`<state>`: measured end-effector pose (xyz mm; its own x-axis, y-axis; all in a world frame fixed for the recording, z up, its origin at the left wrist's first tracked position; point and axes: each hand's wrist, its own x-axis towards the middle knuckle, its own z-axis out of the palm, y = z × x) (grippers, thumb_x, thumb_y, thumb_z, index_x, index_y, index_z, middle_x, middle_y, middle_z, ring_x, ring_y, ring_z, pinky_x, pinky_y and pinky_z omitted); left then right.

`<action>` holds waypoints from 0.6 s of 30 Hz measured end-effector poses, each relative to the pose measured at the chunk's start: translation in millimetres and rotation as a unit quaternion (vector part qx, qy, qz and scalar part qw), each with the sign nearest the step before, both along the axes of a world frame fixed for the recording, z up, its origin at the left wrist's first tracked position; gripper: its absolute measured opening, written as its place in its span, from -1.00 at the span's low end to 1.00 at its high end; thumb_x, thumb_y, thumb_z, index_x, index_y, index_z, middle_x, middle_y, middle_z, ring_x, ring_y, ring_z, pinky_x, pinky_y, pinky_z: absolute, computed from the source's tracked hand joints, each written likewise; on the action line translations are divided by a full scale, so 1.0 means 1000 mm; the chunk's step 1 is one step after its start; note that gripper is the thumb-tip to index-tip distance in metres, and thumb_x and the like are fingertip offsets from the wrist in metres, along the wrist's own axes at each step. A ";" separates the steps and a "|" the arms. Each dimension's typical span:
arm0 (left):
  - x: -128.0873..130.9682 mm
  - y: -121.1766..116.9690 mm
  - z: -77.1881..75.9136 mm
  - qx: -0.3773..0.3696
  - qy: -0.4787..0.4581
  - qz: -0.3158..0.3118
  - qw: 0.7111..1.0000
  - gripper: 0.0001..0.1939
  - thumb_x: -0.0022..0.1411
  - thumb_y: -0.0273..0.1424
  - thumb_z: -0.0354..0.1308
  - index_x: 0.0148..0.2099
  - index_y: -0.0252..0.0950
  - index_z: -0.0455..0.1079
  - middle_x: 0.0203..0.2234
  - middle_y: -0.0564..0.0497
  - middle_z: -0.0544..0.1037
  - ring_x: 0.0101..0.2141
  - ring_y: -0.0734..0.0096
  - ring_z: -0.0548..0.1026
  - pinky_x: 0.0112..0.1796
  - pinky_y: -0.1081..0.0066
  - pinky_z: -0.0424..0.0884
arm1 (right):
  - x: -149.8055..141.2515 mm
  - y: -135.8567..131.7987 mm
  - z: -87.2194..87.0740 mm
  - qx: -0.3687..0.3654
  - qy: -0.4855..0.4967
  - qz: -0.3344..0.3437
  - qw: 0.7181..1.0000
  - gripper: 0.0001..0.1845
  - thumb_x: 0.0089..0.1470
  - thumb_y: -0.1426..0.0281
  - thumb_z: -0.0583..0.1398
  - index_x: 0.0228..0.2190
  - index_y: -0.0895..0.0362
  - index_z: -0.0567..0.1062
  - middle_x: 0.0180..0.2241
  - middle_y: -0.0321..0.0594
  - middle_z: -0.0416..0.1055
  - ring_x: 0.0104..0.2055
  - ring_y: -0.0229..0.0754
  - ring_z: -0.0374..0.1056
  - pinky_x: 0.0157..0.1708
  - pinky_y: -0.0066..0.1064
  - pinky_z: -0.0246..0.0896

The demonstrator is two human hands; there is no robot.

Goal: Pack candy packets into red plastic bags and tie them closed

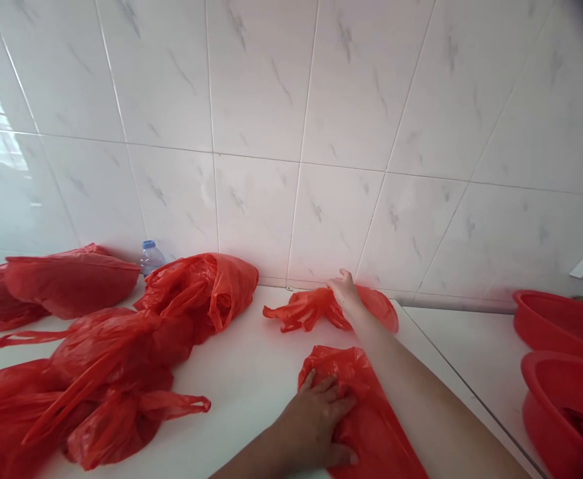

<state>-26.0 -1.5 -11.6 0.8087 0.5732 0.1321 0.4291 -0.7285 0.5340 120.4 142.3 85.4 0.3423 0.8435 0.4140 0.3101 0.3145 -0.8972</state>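
Two red plastic bags lie under the person's hands on a white counter (251,392): the near bag (371,426), flattened, is pressed down by the left hand (316,426), whose fingers are spread flat on its left part with the palm resting on the plastic, not closed around anything; the far bag (316,309), crumpled and with its twisted handles trailing to the left, lies just beyond the near one, close to the foot of the tiled wall (291,133). The right hand (345,293) reaches over the near bag, forearm stretched across it, and rests on top of the far bag with fingers loosely extended; whether any plastic is pinched beneath them cannot be told from this view. To the left of the left hand, well apart from both held bags, a heap of further red bags (122,359) spreads over the counter, some knotted or with loose handle loops, one standing puffed up nearest the wall. Behind that heap, against the wall, the blue cap and clear shoulder of a small bottle (150,256) show. Farther left sits a red basin covered with red plastic (72,283). To the right of the right forearm, beyond a seam in the counter, two red basins (561,359) stand one behind the other at the picture's edge
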 end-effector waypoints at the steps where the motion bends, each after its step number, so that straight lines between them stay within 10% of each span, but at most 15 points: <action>1: 0.000 0.001 -0.001 0.001 0.002 0.002 1.000 -0.13 0.01 0.08 0.14 0.31 -0.10 0.01 0.22 -0.16 0.23 0.24 -0.11 0.05 0.17 -0.18 -0.30 | 0.003 -0.010 0.002 -0.021 -0.008 -0.001 1.000 -0.53 -0.06 0.37 0.25 -0.06 0.16 0.34 -0.21 -0.09 0.39 -0.29 -0.13 0.36 -0.33 -0.27 0.30; 7: 0.003 0.004 -0.006 -0.023 0.006 0.035 0.999 0.08 -0.11 0.06 0.23 0.35 -0.22 -0.14 0.28 -0.23 0.07 0.25 -0.10 0.00 0.20 -0.09 -0.23 | 0.024 -0.100 0.012 -0.078 -0.033 0.043 0.996 -0.57 -0.07 0.28 0.17 -0.11 0.07 0.30 -0.31 -0.25 0.39 -0.43 -0.21 0.36 -0.52 -0.40 0.25; 12: 0.003 -0.001 -0.001 -0.051 -0.069 0.110 0.990 0.16 -0.25 -0.18 0.38 0.34 -0.30 -0.09 0.25 -0.24 0.13 0.23 -0.16 0.04 0.17 0.00 0.04 | 0.031 -0.172 -0.016 -0.162 -0.158 0.142 0.964 -0.77 0.11 0.24 0.01 -0.47 0.09 0.32 -0.56 -0.36 0.32 -0.56 -0.28 0.28 -0.57 -0.46 0.14; 18: -0.012 -0.021 0.027 -0.032 -0.271 0.174 0.946 -0.26 0.10 -0.30 0.15 0.29 -0.26 0.00 0.22 -0.19 0.19 0.21 0.10 0.14 0.16 0.11 0.12 | 0.048 -0.212 -0.056 -0.243 -0.320 -0.015 0.915 -0.86 0.07 0.39 0.05 -0.43 0.04 0.41 -0.40 -0.27 0.45 -0.38 -0.17 0.34 -0.36 -0.35 0.17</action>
